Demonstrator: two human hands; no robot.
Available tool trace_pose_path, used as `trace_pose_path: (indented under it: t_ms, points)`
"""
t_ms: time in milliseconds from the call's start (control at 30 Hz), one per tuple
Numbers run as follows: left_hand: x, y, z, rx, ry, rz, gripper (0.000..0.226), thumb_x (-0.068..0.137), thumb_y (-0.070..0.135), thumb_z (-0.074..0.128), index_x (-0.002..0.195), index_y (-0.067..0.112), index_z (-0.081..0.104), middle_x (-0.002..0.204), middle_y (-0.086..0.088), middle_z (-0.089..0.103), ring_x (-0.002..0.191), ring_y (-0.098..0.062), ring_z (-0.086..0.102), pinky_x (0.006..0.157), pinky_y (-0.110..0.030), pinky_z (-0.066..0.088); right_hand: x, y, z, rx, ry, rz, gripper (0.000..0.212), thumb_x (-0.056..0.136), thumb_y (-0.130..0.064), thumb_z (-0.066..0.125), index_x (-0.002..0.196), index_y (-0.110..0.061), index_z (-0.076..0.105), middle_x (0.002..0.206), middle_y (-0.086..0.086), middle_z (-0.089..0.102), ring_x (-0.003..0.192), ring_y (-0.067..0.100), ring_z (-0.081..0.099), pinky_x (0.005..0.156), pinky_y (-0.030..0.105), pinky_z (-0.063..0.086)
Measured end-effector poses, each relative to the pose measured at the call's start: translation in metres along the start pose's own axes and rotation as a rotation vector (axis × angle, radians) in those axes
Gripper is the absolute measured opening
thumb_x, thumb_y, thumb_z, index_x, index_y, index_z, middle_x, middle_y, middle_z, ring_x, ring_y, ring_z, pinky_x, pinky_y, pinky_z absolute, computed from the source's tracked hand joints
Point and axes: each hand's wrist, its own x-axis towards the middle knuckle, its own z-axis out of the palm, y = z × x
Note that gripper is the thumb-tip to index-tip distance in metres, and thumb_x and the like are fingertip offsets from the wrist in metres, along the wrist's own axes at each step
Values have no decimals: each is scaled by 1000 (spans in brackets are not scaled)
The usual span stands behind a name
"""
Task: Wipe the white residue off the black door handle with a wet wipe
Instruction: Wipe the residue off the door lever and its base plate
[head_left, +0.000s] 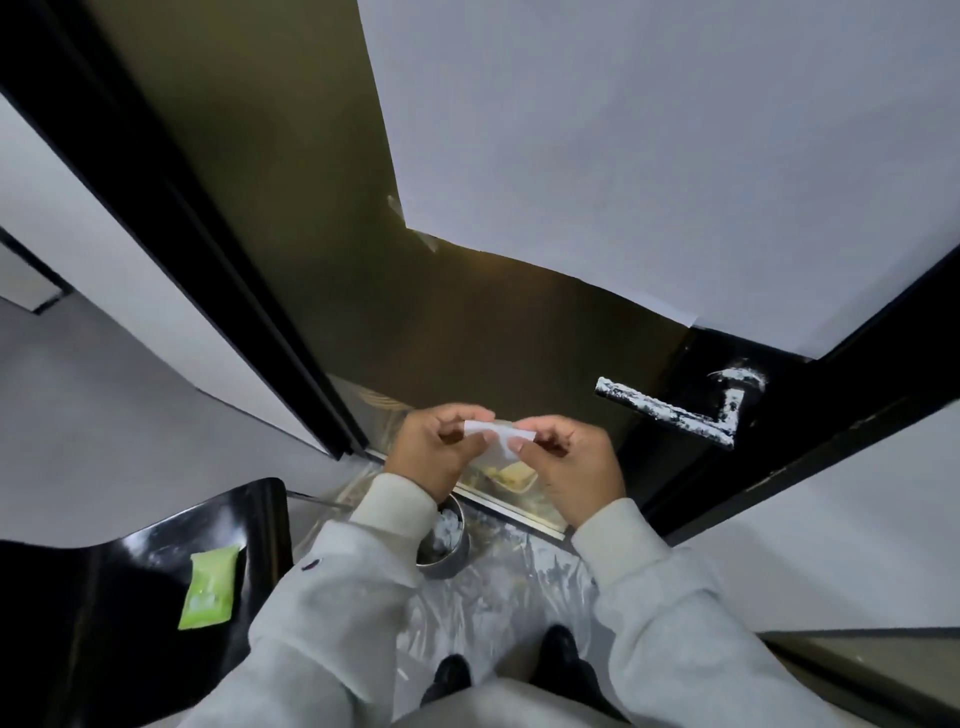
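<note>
Head view: your left hand (434, 449) and right hand (569, 465) pinch a small white wet wipe (493, 439) between fingertips, stretched flat between them. Well right of it, the black door handle (670, 413) carries thick white residue along its lever. Lever's long axis runs near-horizontal, free end pointing left, away from the door's edge. Green wipe packet (210, 587) lies on the black chair (130, 597).

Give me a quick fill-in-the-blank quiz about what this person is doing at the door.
1. Both hands hold a white ____ between them.
2. The door handle is black with ____ residue on it.
3. The green packet lies on a black ____.
4. The metal bowl stands on the floor below the ____ hand.

Missing words: wipe; white; chair; left
</note>
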Motion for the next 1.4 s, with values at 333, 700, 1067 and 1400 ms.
trace_pose_path:
  t_ms: [333,700,1067,1400]
  points:
    - [0,-4,36,288,87,-64,10,84,20,77,79,13,73,106,-1,67,99,-13,62,92,-26,45,17,33,-44,-52,-73,25,13,94,-16,66,83,-23,71,99,7,64,83,17,63,77,22,52]
    - [14,2,100,-353,89,-310,9,88,2,68,81,6,71,82,-15,64,81,-28,59,72,-43,55,24,23,-78,559,124,378,11,96,-5,58,98,-3,69,85,9,73,73,20,67,64,30,55]
    - [12,54,106,-182,23,24,36,101,8,51,95,31,78,98,2,78,98,-20,71,84,-43,59,-5,21,-146,759,324,379,19,104,-9,40,97,-15,57,68,14,71,52,23,61,64,38,49]
    - [30,54,104,-428,-6,-99,46,104,17,45,73,15,79,104,-15,73,110,-28,65,76,-35,57,-8,7,-143,757,387,293,22,100,-18,54,82,-16,65,67,14,68,54,25,57,66,39,51]
